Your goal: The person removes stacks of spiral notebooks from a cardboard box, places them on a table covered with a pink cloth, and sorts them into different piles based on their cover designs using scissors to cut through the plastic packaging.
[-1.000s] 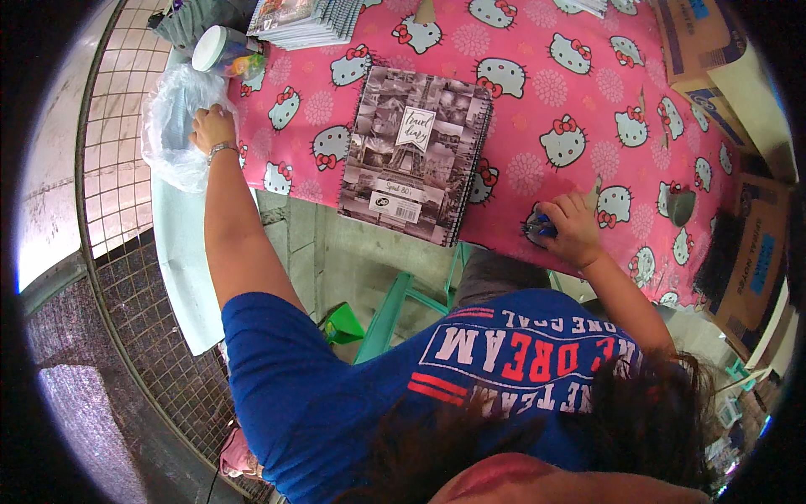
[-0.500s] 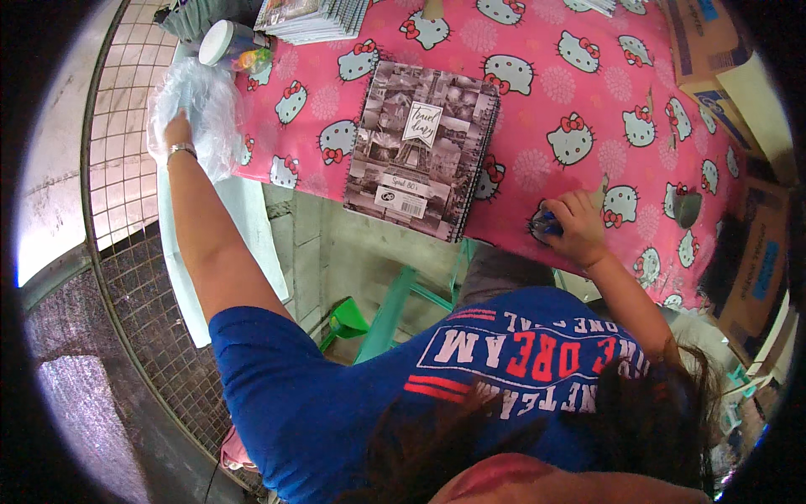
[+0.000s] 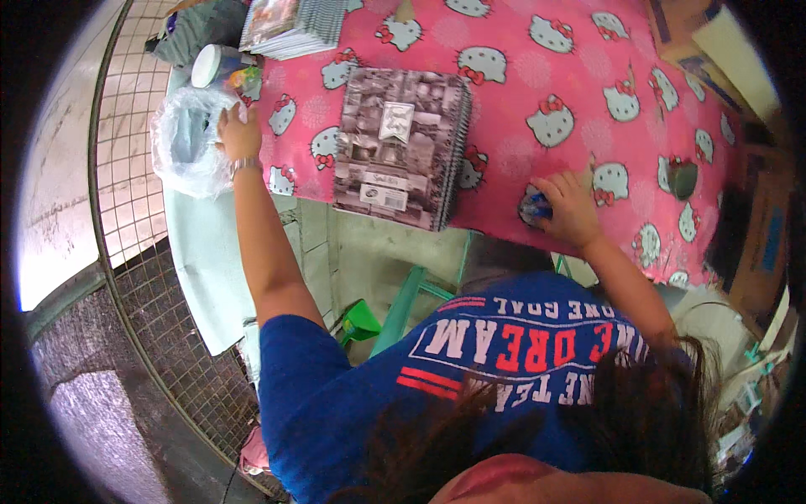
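At the left edge of the table (image 3: 520, 101), the left hand (image 3: 239, 134) grips a clear plastic bag (image 3: 186, 143), its fingers closed on the crumpled film. The bag hangs just off the table's corner, bulging, with something bluish dimly showing inside; what it is cannot be told. Just above the bag stands a white-lidded jar (image 3: 211, 65), with a small bright-coloured thing beside it. A thin band circles the left wrist.

The table wears a pink cloth printed with white cat faces. Near its front edge lies a spiral notebook (image 3: 399, 147), grey cover up, its wire spine along the right side. Behind it, at the far edge, sits a stack of notebooks (image 3: 290, 29).

Toward the right, the right hand (image 3: 567, 210) rests on the cloth close to the front edge, fingers curled down over a small blue thing (image 3: 537, 204) that mostly hides beneath them. The notebook lies between the two hands, touching neither.

Below the table show a green stool frame (image 3: 403, 311) and a pale green board (image 3: 206, 260) leaning by a wire mesh fence (image 3: 134, 244).
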